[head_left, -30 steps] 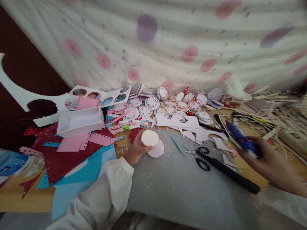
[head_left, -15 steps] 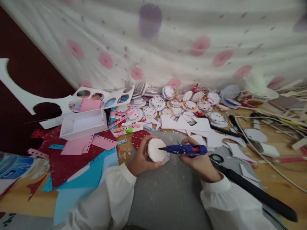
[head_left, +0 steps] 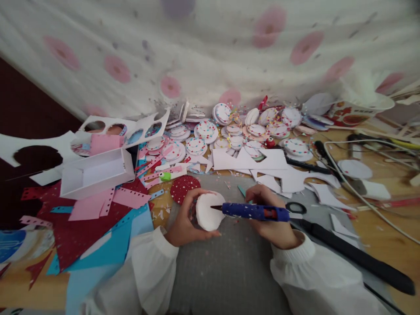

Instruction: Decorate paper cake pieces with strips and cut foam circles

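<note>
Holding the white foam disc (head_left: 210,211) on edge, the left hand (head_left: 182,223) is curled around its rim above the grey mat (head_left: 229,271), at the middle of the tabletop's near edge. The right hand (head_left: 274,225) is closed around the blue glue gun (head_left: 256,212), whose nozzle touches the disc face.

Hazards, as judged:
- The nozzle lies close to the left thumb and fingertips, so a slip could put the tip or glue on skin.
- The disc is gripped by its rim only, so nozzle pressure could tilt it.
- Glue could drip onto the mat.

Obstructions: the scissors (head_left: 297,209) lie just behind the right hand. A long black tool (head_left: 354,258) runs beside the right wrist toward the right edge. A white cord (head_left: 361,192) loops nearby, but it cannot be told whether it belongs to the gun. A red dotted circle (head_left: 184,188) sits just beyond the left hand.
</note>
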`<state>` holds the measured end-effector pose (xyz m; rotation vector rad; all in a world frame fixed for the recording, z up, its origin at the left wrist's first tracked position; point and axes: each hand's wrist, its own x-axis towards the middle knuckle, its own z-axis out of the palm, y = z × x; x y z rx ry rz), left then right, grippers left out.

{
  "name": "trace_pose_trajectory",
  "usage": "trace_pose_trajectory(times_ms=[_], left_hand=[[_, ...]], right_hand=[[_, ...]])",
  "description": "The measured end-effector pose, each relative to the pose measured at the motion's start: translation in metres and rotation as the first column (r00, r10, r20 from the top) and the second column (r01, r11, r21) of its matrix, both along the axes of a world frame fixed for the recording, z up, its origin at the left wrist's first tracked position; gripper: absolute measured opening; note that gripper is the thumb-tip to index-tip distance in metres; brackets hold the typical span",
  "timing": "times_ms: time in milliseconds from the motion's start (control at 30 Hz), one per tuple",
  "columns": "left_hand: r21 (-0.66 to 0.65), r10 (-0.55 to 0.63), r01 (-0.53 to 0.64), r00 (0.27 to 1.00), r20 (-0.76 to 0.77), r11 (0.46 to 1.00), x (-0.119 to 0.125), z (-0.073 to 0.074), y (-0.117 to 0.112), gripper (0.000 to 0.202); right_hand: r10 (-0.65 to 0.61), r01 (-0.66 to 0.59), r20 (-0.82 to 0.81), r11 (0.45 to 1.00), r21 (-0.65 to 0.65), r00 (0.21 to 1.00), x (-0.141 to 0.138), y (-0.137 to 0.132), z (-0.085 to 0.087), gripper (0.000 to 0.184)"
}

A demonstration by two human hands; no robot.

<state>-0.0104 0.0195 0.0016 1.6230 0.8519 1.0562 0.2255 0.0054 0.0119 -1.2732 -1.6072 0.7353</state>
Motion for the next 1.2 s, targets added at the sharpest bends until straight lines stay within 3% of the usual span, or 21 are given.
trace_pose_trajectory(times_ms=[167, 1200], left_hand=[[0.03, 0.005, -0.004, 1.0, -0.024, 1.0, 0.0008, 0.0016, -0.0007, 0.086], [0.045, -0.015, 0.016, 1.0, -0.016, 0.999, 0.0012, -0.0024, -0.0021, 0.084]], right_hand=[[-0.007, 0.009, 0.057, 1.0, -0.027, 0.998, 0.0019, -0.0003, -0.0048, 0.029], [-0.037, 0.038, 0.1, 0.999, -0.005, 0.994, -0.0017, -0.0014, 0.0037, 0.022]])
